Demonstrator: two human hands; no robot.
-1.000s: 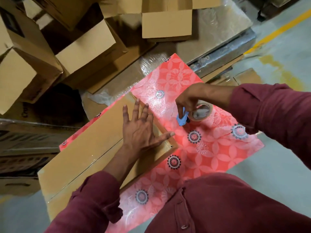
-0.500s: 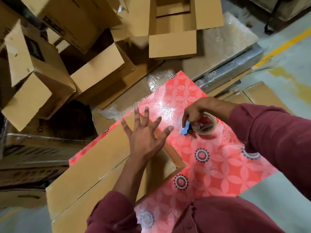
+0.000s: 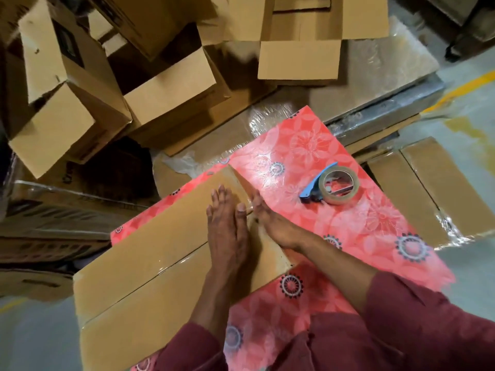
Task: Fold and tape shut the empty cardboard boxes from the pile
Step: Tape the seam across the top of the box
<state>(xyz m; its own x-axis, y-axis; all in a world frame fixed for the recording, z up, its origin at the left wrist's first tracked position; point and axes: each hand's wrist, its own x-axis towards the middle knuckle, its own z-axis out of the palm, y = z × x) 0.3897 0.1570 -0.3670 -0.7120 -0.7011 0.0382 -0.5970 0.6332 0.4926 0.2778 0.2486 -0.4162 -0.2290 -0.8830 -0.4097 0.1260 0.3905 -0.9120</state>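
Observation:
A long brown cardboard box (image 3: 150, 266) lies on a pink flowered table (image 3: 348, 228), its top flaps closed with clear tape glinting along the seam. My left hand (image 3: 227, 226) lies flat on the box top near its right end, fingers straight. My right hand (image 3: 270, 220) presses flat against the box's right end face, fingers pointing away from me. The tape roll in its blue dispenser (image 3: 330, 187) sits alone on the table to the right of both hands.
A pile of open, empty cardboard boxes (image 3: 166, 84) fills the back and left. One open box (image 3: 300, 57) stands on wrapped flat stock behind the table. A taped box (image 3: 428, 188) lies on the floor at the right.
My right hand let go of the tape dispenser, left it on the table and came to the box's end. My left hand settled flat on the box top.

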